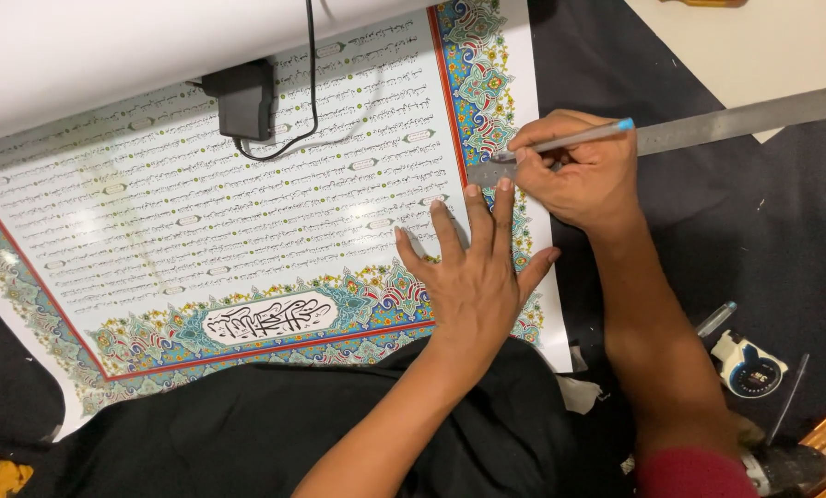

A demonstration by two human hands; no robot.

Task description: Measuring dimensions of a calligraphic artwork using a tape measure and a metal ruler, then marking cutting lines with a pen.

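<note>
Pressing flat with spread fingers, the left hand [473,277] pins the steel ruler [708,124] on the ornate calligraphy print [247,221]; the right hand [579,175] grips a pen [570,140], best drawn tight along the ruler's edge.

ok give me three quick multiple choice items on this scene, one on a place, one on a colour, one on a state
1. Where does the black adapter lie?
A. on the printed sheet's top part
B. on the dark mat
C. under the ruler

2. What colour is the pen's end cap?
A. red
B. light blue
C. green

3. How is the left hand posed?
A. in a fist
B. flat, fingers spread on the sheet
C. lifted clear

Answers: 1 A, it sits on the printed sheet near the rolled part; 2 B, the cap is light blue beside the metal ruler; 3 B, its palm presses down while the right hand holds the pen.
</note>
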